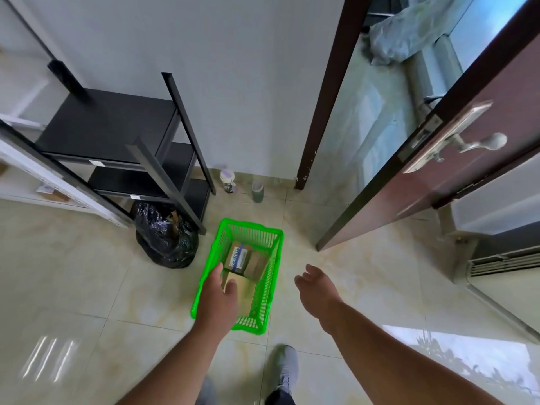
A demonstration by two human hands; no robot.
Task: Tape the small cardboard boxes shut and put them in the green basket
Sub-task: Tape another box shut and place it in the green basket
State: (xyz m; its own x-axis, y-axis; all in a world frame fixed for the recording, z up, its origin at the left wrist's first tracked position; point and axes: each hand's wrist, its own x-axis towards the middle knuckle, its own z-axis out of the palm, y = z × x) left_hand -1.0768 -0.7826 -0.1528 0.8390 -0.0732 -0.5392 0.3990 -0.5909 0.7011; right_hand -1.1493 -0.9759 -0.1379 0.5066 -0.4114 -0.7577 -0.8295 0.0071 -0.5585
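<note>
From the head camera, a green basket (pixel 274 260) sits on the pale tiled floor (pixel 73 276), near the middle of the scene. The left hand (pixel 219 299) reaches over its near left rim with thumb and fingers curled round a small cardboard box (pixel 244 289), held over the basket's near end; whether the box already touches the bottom cannot be told. Farther in lie two more boxes side by side: a taped box (pixel 238 257) with a white and blue label, its print too blurred to read, and a plain box (pixel 257 264) touching it on the right. The right hand (pixel 317 286) hangs to the right of the basket, apart from it, fingers relaxed and slightly spread, holding nothing.

Just left of the basket stands a black bin bag (pixel 165 239), knotted and full, against the foot of a black shelf (pixel 117 135). Small white stickers on the shelf edges are unreadable. By the far wall stand a bottle (pixel 227 180) with a purple lid and a green cup (pixel 257 190). A brown door (pixel 438 159) with a metal handle (pixel 473 146) stands open to the right, its edge near the basket's far right corner. A grey shoe (pixel 285 368) shows at the near edge.
</note>
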